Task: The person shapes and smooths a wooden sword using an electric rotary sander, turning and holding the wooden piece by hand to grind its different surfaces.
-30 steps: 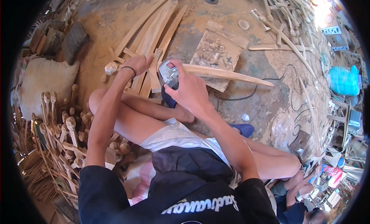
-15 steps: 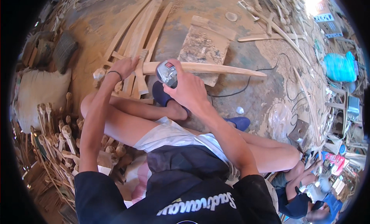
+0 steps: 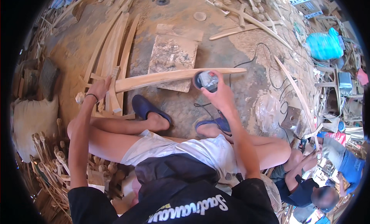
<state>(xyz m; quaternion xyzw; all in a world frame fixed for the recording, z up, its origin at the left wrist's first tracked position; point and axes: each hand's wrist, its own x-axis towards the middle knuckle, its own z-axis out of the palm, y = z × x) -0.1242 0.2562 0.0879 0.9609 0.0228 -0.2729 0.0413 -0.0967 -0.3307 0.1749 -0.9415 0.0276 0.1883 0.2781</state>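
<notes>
A pale wooden sword [image 3: 154,78] with a curved blade lies across in front of me, its hilt at the left and its tip at the right. My left hand [image 3: 98,89] is closed round the hilt beside the crossguard [image 3: 112,96]. Farther along the blade, my right hand [image 3: 222,94] grips the head of an angle grinder [image 3: 208,81]. The grinder's disc side is at the blade's near edge; whether it touches the wood I cannot tell. Beneath the middle of the blade is a worn, stained board [image 3: 173,52].
More wooden swords [image 3: 117,42] lie beyond my left hand. Carved wooden pieces [image 3: 58,158] are heaped at my left, near a pale cushion [image 3: 36,121]. A black cable [image 3: 266,75] crosses the floor. At right are a clear plastic bag [image 3: 268,112] and another person [image 3: 298,189] holding a wooden sword.
The grinder in my right hand has moved along the blade from near the crossguard toward the tip. My left hand keeps hold of the hilt. The whole view has shifted.
</notes>
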